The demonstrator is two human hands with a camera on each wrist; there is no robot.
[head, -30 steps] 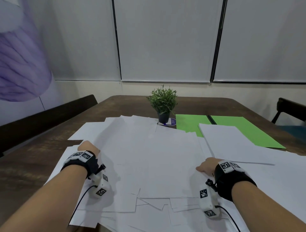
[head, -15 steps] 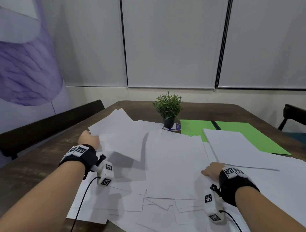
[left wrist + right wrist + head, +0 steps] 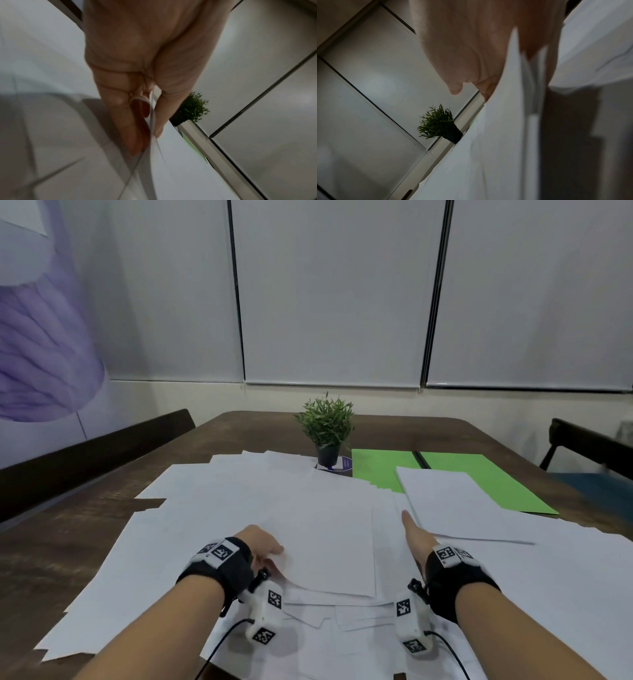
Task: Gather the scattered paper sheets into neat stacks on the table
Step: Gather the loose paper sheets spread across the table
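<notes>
Item: white paper sheets (image 3: 239, 508), spread loose and overlapping across the wooden table (image 3: 85, 525). Left hand (image 3: 262, 544) pinches 1 bundle's edge; right hand (image 3: 416, 537) flat, fingers straight, against its opposite side. Status: early; 1 stack forming, most sheets ungathered.

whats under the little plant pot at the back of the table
The plant pot stands on a round dark blue disc with a white label, lying on the wooden table. White sheets cover the disc's near edge; its middle is hidden.
</notes>
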